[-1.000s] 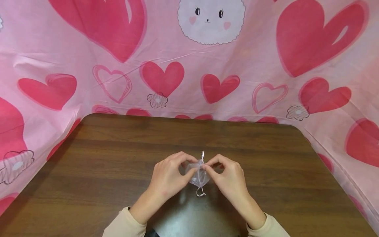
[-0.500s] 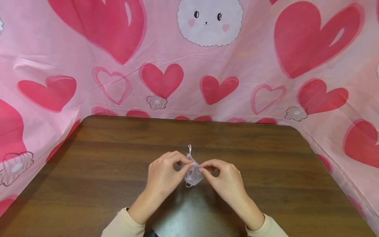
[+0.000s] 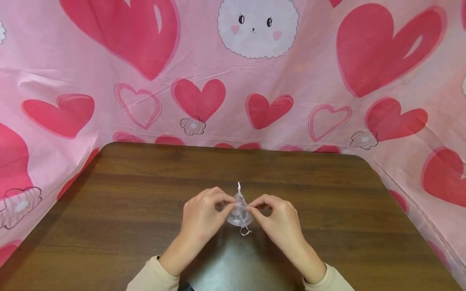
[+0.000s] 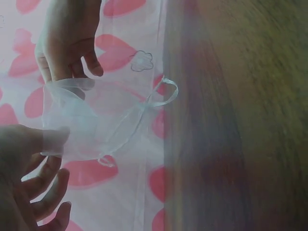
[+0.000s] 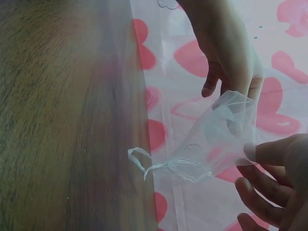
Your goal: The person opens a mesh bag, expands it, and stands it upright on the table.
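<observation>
A small sheer white drawstring bag (image 3: pixel 239 215) hangs between the two hands above the table. My left hand (image 3: pixel 204 214) pinches one side of it between thumb and fingers, and my right hand (image 3: pixel 280 218) pinches the opposite side. In the left wrist view the bag (image 4: pixel 91 115) is spread and see-through, with a ribbon loop (image 4: pixel 166 96) at its gathered end. The right wrist view shows the bag (image 5: pixel 216 139) with its ribbon loop (image 5: pixel 139 159) towards the table. A pale shape shows through the fabric; what it is I cannot tell.
The dark brown wooden table (image 3: pixel 145 182) lies beneath both hands. Behind it and at both sides hangs a pink cloth (image 3: pixel 233 68) with red hearts and a white fluffy face print.
Compared with one second ago, both hands and the bag are slightly further left. The bag tilted partway through and now hangs more level again, with a ribbon loop showing below it.
</observation>
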Available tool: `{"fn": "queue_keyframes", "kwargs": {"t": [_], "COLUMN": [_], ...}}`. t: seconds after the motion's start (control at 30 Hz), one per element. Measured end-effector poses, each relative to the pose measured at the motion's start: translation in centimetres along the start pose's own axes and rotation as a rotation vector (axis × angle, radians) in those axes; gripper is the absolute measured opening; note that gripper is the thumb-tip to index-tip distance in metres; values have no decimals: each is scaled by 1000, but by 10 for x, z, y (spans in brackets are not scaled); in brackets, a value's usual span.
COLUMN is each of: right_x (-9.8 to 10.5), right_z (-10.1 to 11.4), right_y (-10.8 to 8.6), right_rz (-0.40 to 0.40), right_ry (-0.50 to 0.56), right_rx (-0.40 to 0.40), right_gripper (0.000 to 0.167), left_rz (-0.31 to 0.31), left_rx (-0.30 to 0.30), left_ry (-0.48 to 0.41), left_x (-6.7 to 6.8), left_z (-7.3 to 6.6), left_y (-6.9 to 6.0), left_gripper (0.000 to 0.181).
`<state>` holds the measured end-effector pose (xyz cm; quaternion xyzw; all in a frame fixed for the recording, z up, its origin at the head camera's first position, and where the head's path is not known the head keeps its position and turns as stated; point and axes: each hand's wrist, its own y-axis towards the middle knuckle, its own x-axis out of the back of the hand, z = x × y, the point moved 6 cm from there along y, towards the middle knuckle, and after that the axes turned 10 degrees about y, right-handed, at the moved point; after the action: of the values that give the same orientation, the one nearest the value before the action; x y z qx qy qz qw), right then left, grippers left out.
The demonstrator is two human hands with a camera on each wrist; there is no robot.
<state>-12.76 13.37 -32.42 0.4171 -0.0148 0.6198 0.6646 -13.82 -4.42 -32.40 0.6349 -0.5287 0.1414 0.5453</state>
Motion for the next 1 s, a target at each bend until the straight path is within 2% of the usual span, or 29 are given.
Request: {"fn": "queue_keyframes", "kwargs": {"t": [0.17,0.3,0.47,0.63,1.0], "right_x": [-1,-3,-8,-8,-6], "right_z": [2,3,4,3,-1], "right_y": [-1,-2,-2,-2,-3], "right_rz": [-5,34,104,97,44], "right_ry": [27,41,23,-21,-33], "right_rx": [9,-29,-56,-36,-26], "right_gripper": [19,17,19,17,17], "left_rz": [-8,-21,-54,-70,1], "left_rx": [23,37,42,45,59], "left_ry": [7,3,1,-7,8], "left_x": [1,2,5,7,1], "left_z": [2,3,4,4,3], "left_y": [-2,-2,-2,0,0], "left_gripper": [15,14,12,12,16]}}
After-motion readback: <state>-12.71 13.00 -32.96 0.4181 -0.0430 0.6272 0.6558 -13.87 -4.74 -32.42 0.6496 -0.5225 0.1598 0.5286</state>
